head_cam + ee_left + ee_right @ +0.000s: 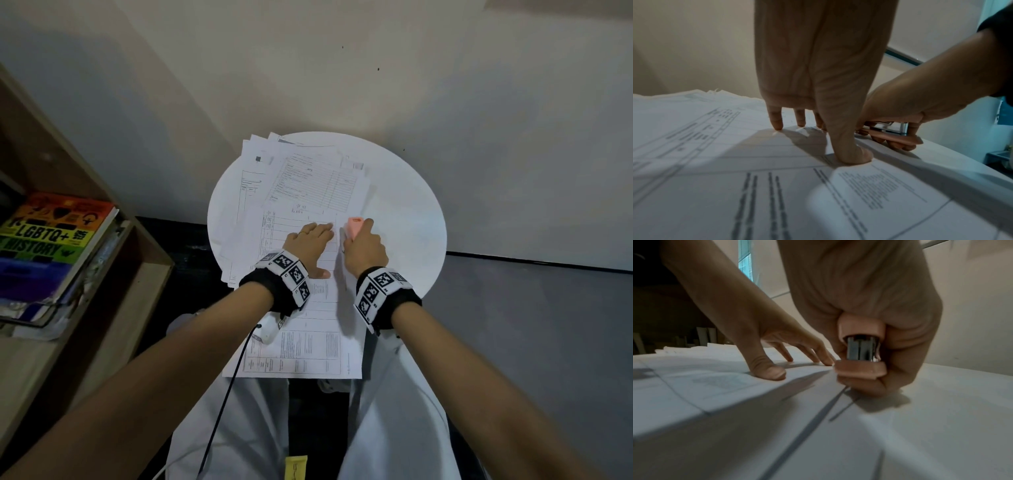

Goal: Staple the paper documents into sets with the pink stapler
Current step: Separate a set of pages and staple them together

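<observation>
A printed paper set [308, 308] lies lengthwise on the round white table [404, 226], its near end hanging over the edge. My left hand [310, 241] presses flat on it with straight fingers [777, 121] and thumb [768, 373]. My right hand [363, 246] grips the pink stapler [354, 226] at the sheet's right edge, just right of the left fingertips. The stapler [860, 347] shows its pink top, metal middle and pink base [898, 139], with the fingers wrapped under it. More loose printed sheets [301, 178] lie fanned at the table's far side.
A wooden shelf [102, 274] with a rainbow-coloured book [48, 240] stands to the left. A pale wall [342, 68] rises close behind the table. A black cable [226, 394] runs from the left wrist over my white-clad lap.
</observation>
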### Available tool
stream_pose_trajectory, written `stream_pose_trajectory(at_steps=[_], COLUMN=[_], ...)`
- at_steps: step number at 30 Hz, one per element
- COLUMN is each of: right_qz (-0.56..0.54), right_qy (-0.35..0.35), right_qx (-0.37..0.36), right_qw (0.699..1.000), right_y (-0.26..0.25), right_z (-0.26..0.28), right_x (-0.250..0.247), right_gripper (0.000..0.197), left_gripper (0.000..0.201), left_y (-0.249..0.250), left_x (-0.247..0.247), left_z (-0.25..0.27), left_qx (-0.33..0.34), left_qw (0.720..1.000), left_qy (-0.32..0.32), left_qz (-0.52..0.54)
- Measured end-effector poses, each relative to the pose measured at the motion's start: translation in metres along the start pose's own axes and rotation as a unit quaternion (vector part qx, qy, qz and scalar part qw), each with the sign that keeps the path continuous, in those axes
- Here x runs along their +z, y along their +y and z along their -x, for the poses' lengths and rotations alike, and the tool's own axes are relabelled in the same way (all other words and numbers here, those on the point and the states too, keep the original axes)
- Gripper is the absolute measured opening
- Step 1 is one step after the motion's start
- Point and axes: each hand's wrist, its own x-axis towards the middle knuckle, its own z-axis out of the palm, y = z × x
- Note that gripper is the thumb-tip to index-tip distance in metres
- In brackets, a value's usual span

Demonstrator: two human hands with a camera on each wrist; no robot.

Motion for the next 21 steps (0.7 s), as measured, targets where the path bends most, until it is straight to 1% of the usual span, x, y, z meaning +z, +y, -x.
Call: stream_pose_trajectory(at_steps=[3,7,8,11,12,15,16,17,20,21], right_qz=[-0.006,0.038,0.034,-0.001,0.004,0.052,0.059,0.056,0.032,0.03], right_qy=[0.007,0.022,0.021,0.01,0.011,0.03,0.03,0.028,0.024,0.027], right_qx=[0.01,-0.037,-0.036,-0.003,-0.008,-0.062,-0.068,-0.066,-0.027,-0.027], right_qw=[1.0,0.998,0.999,1.0,1.0,0.996,0.995,0.996,0.999,0.999], right_y=[-0.004,-0.003,-0.003,-0.007,-0.008,-0.002,-0.001,-0.001,-0.01,-0.011], right_z=[-0.002,-0.007,-0.008,-0.012,-0.013,-0.013,-0.013,-0.014,-0.02,-0.021], right_x=[0.004,0.007,0.006,0.002,0.002,0.004,0.003,0.003,0.0,0.001], right_gripper=[0.052,0.049,0.047,0.048,0.047,0.044,0.043,0.042,0.044,0.044], left_gripper=[0.088,0.087,0.087,0.087,0.087,0.085,0.084,0.084,0.084,0.084], left_y=[-0.001,-0.003,-0.003,-0.001,0.0,0.002,0.001,0.001,0.001,0.001], left_x=[0.0,0.001,0.001,0.001,0.001,0.002,0.002,0.002,0.002,0.002], left_z=[-0.001,-0.001,-0.001,-0.001,0.0,-0.001,0.0,0.0,0.001,0.001], left_qx=[0.003,0.007,0.007,0.004,0.002,0.004,0.006,0.006,0.007,0.008], left_qw=[1.0,1.0,1.0,1.0,1.0,1.0,1.0,1.0,1.0,1.0], left_qy=[0.004,0.008,0.008,0.01,0.01,0.01,0.01,0.01,0.012,0.013], left_qz=[-0.006,-0.005,-0.004,-0.004,-0.002,0.0,0.0,0.002,0.008,0.012])
